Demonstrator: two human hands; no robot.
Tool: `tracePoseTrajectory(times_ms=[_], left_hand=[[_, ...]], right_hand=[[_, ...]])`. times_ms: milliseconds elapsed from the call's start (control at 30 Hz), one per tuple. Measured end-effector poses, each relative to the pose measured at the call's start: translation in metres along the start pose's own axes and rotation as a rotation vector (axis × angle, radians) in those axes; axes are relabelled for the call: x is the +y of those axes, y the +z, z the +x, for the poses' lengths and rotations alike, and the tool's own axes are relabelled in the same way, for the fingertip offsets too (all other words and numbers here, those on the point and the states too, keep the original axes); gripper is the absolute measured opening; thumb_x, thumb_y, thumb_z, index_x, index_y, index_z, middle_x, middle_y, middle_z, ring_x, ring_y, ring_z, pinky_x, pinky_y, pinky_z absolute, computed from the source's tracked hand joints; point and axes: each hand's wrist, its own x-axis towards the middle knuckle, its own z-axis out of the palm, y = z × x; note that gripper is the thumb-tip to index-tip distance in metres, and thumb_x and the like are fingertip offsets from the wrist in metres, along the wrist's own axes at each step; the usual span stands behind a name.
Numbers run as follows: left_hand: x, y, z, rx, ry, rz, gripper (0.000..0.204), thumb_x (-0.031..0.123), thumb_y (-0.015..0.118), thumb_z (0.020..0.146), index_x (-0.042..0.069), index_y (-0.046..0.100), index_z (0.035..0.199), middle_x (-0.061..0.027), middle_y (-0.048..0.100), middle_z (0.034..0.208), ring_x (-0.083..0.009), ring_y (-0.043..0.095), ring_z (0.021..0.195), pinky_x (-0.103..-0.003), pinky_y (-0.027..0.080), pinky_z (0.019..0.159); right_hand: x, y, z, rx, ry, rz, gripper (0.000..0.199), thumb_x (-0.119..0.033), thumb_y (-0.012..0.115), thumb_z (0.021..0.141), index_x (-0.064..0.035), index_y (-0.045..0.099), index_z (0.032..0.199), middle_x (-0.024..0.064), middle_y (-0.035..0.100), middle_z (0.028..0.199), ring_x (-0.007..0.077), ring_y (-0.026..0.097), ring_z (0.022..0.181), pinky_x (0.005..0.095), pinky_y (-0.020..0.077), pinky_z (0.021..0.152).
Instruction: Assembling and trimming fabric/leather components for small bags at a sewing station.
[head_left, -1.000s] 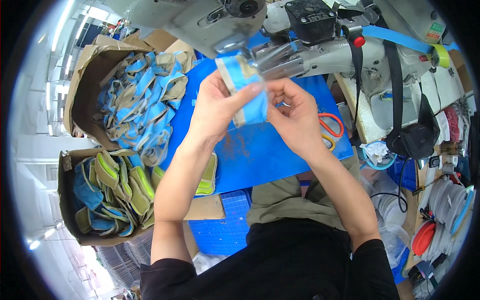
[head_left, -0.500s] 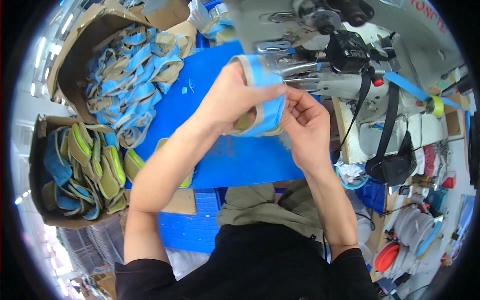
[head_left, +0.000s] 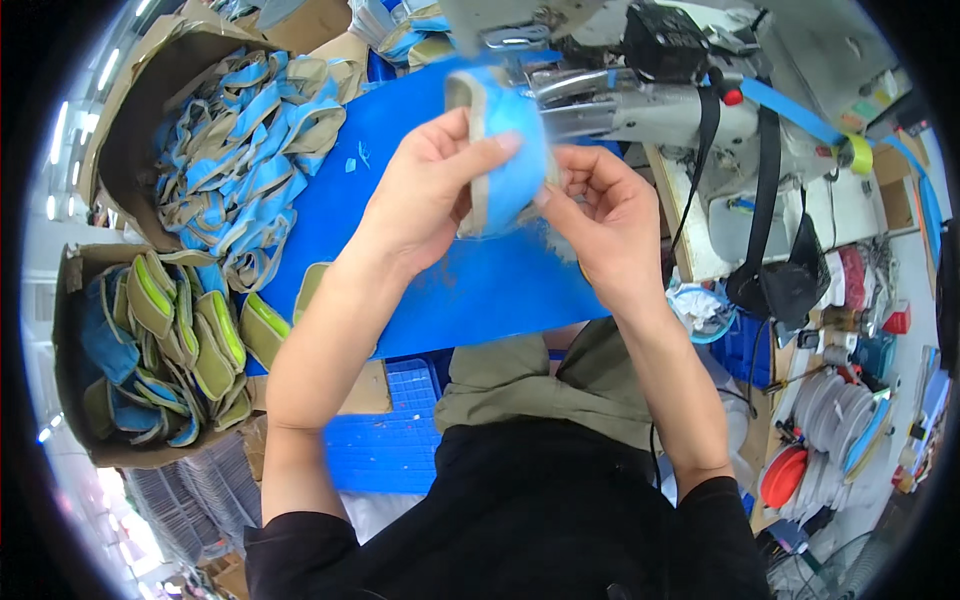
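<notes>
A blue fabric loop with khaki edging (head_left: 518,112), slightly blurred, is held up between my hands above the blue work surface (head_left: 440,300). My left hand (head_left: 420,192) grips it from the left: the thumb lies on the blue face, and the other fingers are partly hidden inside the loop. At its right edge, the thumb and forefinger of my right hand (head_left: 612,222) pinch the fabric, with the remaining fingers curled. Just beyond the loop are the metal arms of a sewing machine (head_left: 590,105).
A cardboard box (head_left: 125,135) at far left overflows with similar blue and khaki pieces (head_left: 250,150). Nearer stands another box (head_left: 75,400) of khaki pieces with green lining (head_left: 215,345). Black straps (head_left: 765,190) and a blue tape strip (head_left: 790,108) hang at the right.
Both hands have shifted slightly left in the picture with the loop, which has turned to stand more upright. My left thumb now lies across its blue face. The surroundings have shifted slightly in view.
</notes>
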Motion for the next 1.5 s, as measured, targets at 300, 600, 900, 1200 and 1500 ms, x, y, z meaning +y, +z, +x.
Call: tracePoseTrajectory(times_ms=[300,600,900,1200,1500], left_hand=[[-0.003,0.015,-0.016,0.06,-0.046,0.108,0.026,0.015,0.078,0.095,0.001,0.071,0.115,-0.0061,0.077,0.104,-0.0107,0.072,0.089,-0.026,0.058,0.079],[0.001,0.018,-0.008,0.061,-0.004,0.113,0.019,0.012,0.077,0.094,0.0,0.073,0.109,-0.0071,0.077,0.098,-0.0107,0.071,0.081,-0.025,0.057,0.073],[0.004,0.013,0.002,0.08,0.116,0.264,0.022,0.018,0.078,0.095,0.002,0.074,0.11,-0.0041,0.076,0.098,-0.0091,0.069,0.081,-0.025,0.055,0.074],[0.011,0.003,-0.003,0.031,0.008,0.157,0.023,0.019,0.077,0.097,0.005,0.073,0.115,-0.0049,0.077,0.104,-0.0111,0.071,0.092,-0.027,0.057,0.083],[0.002,0.009,-0.006,0.116,0.095,0.287,0.028,0.012,0.082,0.091,0.003,0.073,0.116,-0.0055,0.077,0.106,-0.0111,0.072,0.091,-0.028,0.057,0.083]], right_hand=[[-0.003,-0.002,-0.007,0.026,-0.065,-0.115,0.026,-0.002,0.077,0.086,0.0022,0.073,0.111,0.0048,0.072,0.09,0.0081,0.067,0.08,0.0243,0.0562,0.07],[0.007,0.008,0.003,0.105,-0.088,0.014,0.021,-0.003,0.078,0.084,0.0005,0.074,0.104,0.0033,0.073,0.085,0.0082,0.068,0.076,0.0254,0.0571,0.072],[0.01,0.0,0.024,0.0,-0.082,-0.03,0.02,-0.006,0.078,0.086,-0.0011,0.074,0.105,0.0031,0.073,0.089,0.0086,0.069,0.08,0.026,0.0569,0.071],[0.023,-0.007,0.018,-0.016,-0.347,-0.179,0.018,-0.001,0.074,0.088,-0.0004,0.072,0.107,0.0107,0.075,0.096,0.0181,0.073,0.085,0.0298,0.0576,0.071],[0.022,-0.009,0.019,-0.026,-0.467,-0.295,0.016,0.0,0.072,0.088,-0.0005,0.071,0.104,0.0117,0.073,0.094,0.022,0.072,0.086,0.0318,0.0568,0.073]])
